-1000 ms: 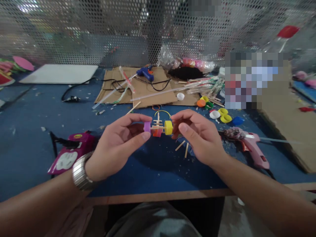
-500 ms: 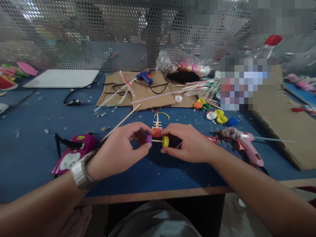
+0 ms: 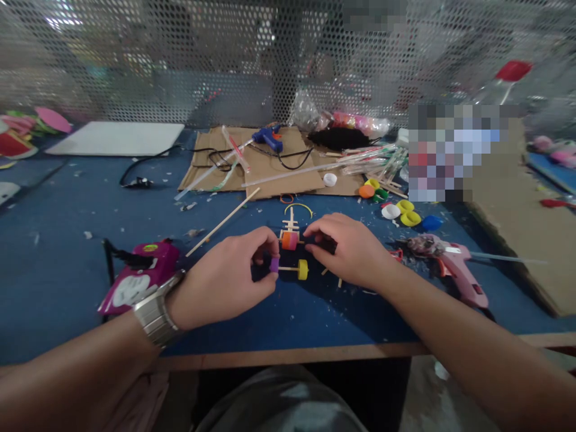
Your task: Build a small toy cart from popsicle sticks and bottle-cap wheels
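Between the thumb and fingers of my left hand (image 3: 238, 267) is a purple bottle cap (image 3: 274, 264). A thin wooden stick (image 3: 288, 269) runs from it to a yellow bottle cap (image 3: 303, 270) at the other end. My right hand (image 3: 344, 246) is off the yellow cap, its thumb and index finger apart and holding nothing I can see. Those fingertips are near the end of a stick through an orange and pink pair of caps (image 3: 290, 241). Behind these lies a small frame of wooden sticks (image 3: 291, 223).
A pink glue gun (image 3: 459, 273) lies to the right, a purple device (image 3: 139, 279) to the left. Loose coloured caps (image 3: 407, 213) sit at the right. A blue glue gun (image 3: 269, 138) rests on cardboard (image 3: 288, 180). One long stick (image 3: 222, 222) lies left of centre.
My right hand has let go of the yellow cap and moved slightly away to the right, its fingers now apart. My left hand keeps the purple cap, now a little lower.
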{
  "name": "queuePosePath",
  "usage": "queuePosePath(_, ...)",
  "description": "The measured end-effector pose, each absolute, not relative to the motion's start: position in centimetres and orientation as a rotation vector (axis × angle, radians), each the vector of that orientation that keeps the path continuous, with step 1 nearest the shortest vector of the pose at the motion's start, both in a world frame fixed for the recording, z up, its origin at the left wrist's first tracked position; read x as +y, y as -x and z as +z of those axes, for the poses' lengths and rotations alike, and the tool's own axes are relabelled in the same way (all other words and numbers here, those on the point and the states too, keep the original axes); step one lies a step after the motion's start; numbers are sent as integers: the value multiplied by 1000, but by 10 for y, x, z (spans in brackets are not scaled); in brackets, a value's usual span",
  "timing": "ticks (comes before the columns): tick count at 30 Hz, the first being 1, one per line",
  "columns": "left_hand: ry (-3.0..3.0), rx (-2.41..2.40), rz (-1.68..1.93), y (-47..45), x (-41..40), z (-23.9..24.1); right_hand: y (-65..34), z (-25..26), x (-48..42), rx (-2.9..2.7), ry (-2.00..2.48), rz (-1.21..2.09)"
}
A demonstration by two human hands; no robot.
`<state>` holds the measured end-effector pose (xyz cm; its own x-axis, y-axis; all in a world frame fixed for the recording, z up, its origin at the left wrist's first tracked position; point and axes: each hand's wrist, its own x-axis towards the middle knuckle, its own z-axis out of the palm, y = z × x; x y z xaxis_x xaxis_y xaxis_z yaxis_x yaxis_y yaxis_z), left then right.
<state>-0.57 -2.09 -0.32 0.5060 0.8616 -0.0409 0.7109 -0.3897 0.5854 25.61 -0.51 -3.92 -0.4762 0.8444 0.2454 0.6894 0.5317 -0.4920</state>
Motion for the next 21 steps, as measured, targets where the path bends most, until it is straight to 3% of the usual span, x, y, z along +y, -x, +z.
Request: queuePosePath(21,-2208,1249,410,1,-28,-2,-244,-43,4,-2115,1129,312)
